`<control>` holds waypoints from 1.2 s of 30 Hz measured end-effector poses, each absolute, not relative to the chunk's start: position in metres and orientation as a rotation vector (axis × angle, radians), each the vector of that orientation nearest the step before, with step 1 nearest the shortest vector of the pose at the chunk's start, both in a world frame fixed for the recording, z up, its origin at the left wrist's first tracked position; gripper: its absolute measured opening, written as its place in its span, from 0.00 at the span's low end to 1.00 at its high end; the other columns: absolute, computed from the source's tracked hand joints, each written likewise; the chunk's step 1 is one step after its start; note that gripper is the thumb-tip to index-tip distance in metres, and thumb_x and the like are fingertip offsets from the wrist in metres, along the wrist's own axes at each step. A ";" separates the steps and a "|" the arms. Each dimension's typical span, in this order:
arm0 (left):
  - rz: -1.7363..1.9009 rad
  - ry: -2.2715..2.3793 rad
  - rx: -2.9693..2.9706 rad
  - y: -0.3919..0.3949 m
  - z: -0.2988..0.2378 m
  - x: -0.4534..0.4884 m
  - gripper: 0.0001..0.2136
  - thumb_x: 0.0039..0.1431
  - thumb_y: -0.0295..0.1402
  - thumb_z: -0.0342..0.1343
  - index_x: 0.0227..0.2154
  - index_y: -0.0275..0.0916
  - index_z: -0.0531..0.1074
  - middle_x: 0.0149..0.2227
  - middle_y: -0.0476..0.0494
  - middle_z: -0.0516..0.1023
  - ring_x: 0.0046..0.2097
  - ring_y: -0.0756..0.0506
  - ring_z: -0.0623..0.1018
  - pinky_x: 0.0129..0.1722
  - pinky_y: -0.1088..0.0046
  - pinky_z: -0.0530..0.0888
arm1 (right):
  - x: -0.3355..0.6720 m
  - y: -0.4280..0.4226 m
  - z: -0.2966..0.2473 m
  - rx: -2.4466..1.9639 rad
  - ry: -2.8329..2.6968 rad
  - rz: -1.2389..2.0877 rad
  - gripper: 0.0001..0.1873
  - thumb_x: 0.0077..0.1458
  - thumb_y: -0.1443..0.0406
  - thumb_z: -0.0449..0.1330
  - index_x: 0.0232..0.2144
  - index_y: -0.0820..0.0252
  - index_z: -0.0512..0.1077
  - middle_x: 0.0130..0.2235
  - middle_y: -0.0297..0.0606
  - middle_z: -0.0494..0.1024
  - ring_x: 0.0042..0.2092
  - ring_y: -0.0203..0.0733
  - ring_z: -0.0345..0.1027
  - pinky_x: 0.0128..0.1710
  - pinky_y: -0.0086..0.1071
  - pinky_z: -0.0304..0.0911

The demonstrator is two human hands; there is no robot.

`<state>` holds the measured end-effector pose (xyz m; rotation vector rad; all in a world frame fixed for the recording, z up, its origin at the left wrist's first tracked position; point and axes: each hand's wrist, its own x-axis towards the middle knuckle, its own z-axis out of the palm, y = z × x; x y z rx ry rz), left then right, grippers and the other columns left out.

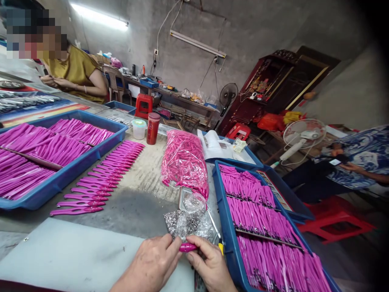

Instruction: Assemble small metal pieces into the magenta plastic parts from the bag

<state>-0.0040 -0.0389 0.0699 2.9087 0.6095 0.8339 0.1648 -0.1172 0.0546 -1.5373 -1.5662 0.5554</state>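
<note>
A small glossy magenta plastic piece [187, 247] is held level between my two hands, above the near edge of the table. My left hand [159, 259] pinches its left end, and my right hand [209, 259] grips the right end between thumb and fingers. Just beyond my fingers lie clear bags of small metal parts [193, 223]. A row of slim magenta pieces with darker ends [97, 182] stretches away to the left. Farther back sits a clear bag full of pink plastic pieces [184, 160].
Blue trays [117, 134] [223, 211] of magenta pieces flank the table. A white board [69, 255] lies in front of me. Near the right tray is a yellow-handled tool [221, 245]. Behind stand a red cup [152, 129] and a lidded tub [139, 130]. Two other people are nearby.
</note>
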 end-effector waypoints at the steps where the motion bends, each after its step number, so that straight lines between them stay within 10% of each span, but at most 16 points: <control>1: 0.835 0.610 2.911 -0.039 0.070 -0.004 0.14 0.64 0.29 0.33 0.30 0.39 0.64 0.21 0.51 0.66 0.20 0.48 0.72 0.18 0.74 0.65 | 0.165 -0.117 0.055 -1.537 -1.565 0.555 0.11 0.53 0.61 0.58 0.39 0.56 0.73 0.34 0.37 0.79 0.35 0.39 0.73 0.35 0.25 0.68; 36: 0.873 0.597 2.865 -0.040 0.061 -0.005 0.12 0.64 0.31 0.38 0.30 0.39 0.65 0.21 0.51 0.66 0.21 0.48 0.71 0.19 0.75 0.65 | 0.161 -0.116 0.060 -1.549 -1.600 0.583 0.08 0.54 0.61 0.56 0.33 0.56 0.75 0.30 0.35 0.79 0.32 0.38 0.72 0.33 0.26 0.66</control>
